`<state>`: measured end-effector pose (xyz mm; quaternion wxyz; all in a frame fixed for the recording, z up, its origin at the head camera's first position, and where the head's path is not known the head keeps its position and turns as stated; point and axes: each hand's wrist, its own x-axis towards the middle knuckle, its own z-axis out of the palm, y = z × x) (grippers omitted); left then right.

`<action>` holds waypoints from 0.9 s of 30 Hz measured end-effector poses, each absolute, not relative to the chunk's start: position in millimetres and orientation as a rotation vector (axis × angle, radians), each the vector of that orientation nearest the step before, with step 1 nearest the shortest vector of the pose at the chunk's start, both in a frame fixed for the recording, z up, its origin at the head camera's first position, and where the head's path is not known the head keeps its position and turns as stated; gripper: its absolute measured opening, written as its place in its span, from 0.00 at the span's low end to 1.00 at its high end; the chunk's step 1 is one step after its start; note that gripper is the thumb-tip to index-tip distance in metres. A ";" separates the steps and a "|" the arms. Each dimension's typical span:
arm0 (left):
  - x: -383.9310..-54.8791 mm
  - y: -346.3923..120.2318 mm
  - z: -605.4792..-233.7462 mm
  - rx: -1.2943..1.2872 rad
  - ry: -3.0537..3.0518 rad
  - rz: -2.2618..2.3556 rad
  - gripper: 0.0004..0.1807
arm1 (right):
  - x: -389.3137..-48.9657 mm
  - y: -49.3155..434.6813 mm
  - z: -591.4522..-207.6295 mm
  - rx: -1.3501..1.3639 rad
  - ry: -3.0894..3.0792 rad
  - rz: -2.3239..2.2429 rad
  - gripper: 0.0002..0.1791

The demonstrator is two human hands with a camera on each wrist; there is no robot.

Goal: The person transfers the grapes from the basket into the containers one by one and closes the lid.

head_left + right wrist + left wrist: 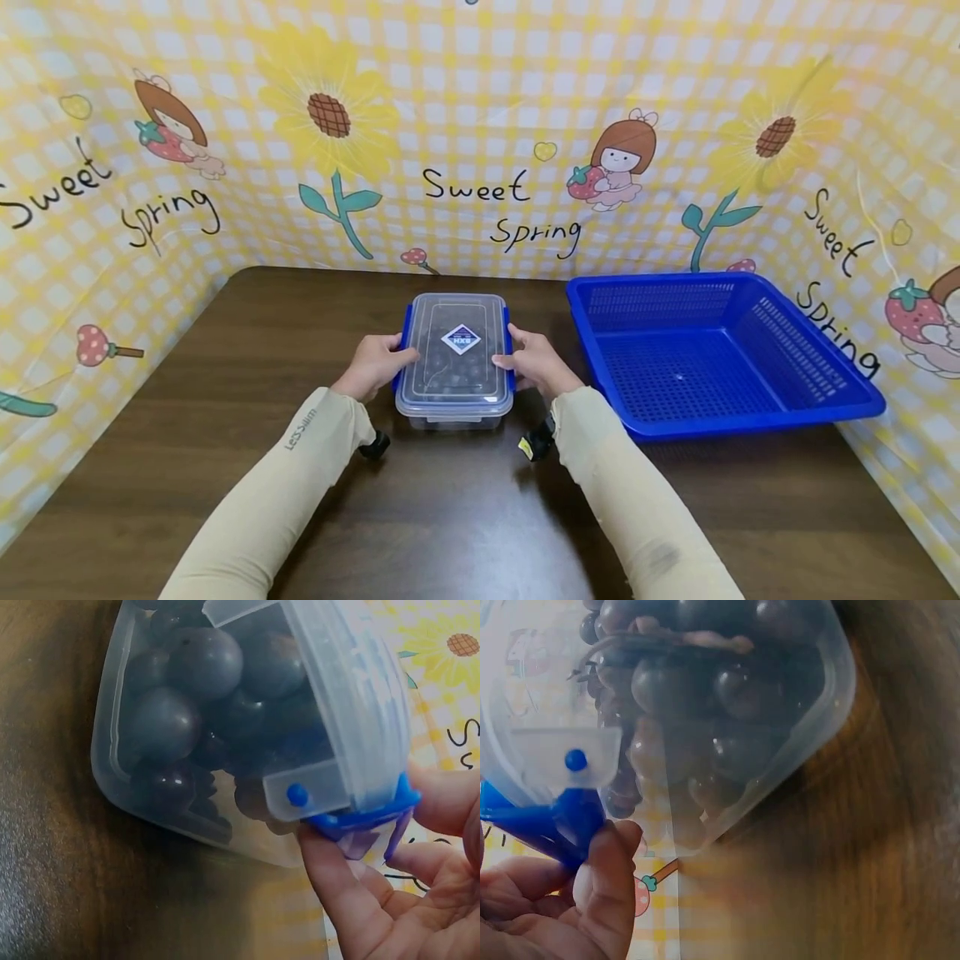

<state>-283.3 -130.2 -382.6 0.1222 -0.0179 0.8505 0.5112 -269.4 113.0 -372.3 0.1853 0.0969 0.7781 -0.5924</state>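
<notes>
A clear plastic food container (453,358) with a lid and blue side latches stands on the table, a diamond-shaped label on its lid. Dark round grapes (206,664) fill it, and a stem (697,639) shows among them through the wall. My left hand (375,365) grips the left side, thumb over the lid's edge, fingers at the blue latch (574,817). On the opposite side my right hand (536,360) holds the container in the same way. Its fingers and thumb surround the other blue latch (367,817).
To the right stands a blue plastic basket (630,421) with perforated walls, close to my right forearm. The brown wooden table (300,312) runs back to a yellow checked cloth (465,100) printed with flowers, which hangs behind and along both sides.
</notes>
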 end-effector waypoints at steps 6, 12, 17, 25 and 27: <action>-285.1 -130.8 -382.8 -0.009 2.496 1.417 0.30 | -269.8 108.2 -370.5 0.303 2.230 -1.628 0.42; -285.3 -139.3 -387.5 0.011 2.452 1.447 0.33 | -270.6 103.6 -372.3 0.309 2.240 -1.623 0.42; -283.8 -150.3 -401.8 0.001 2.304 1.637 0.37 | -269.7 103.3 -378.7 0.308 2.224 -1.652 0.41; -284.1 -159.5 -412.4 0.036 2.204 1.755 0.40 | -265.5 101.6 -386.6 0.293 2.249 -1.707 0.39; -284.2 -160.2 -412.2 0.055 2.220 1.738 0.40 | -261.3 99.3 -384.5 0.216 2.388 -1.586 0.37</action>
